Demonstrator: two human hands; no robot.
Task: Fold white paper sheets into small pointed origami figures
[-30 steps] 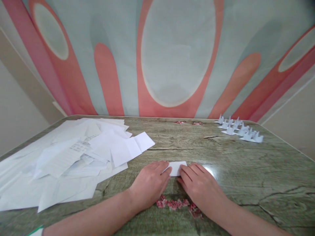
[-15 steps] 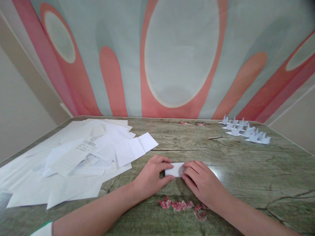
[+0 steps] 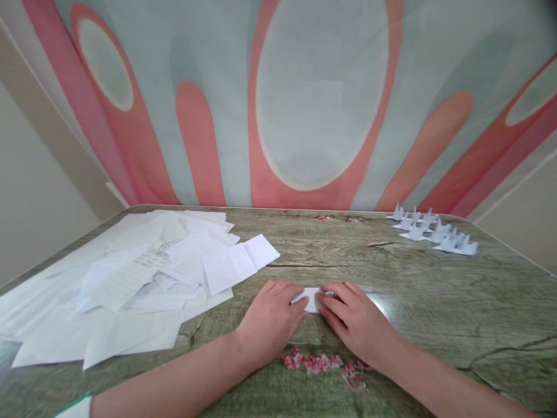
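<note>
A small white folded paper [image 3: 312,301] lies on the wood-patterned table in front of me, between my two hands. My left hand [image 3: 272,316] has its fingers bent over the paper's left end, covering that edge. On the other end, my right hand [image 3: 353,313] grips the paper with thumb and fingers close together. Only the middle of the folded paper shows; its two ends are hidden under the fingertips.
Loose white paper sheets [image 3: 130,290] are heaped at the left, some with print. A creased white sheet [image 3: 261,251] juts out from the heap. Several folded paper cranes [image 3: 415,231] stand at the far right. A patterned backdrop [image 3: 322,104] rises behind the table [image 3: 435,302].
The left hand's fingers have drawn in and now cover more of the paper's left end. My right fingers have shifted slightly left. The heap and the cranes have not moved.
</note>
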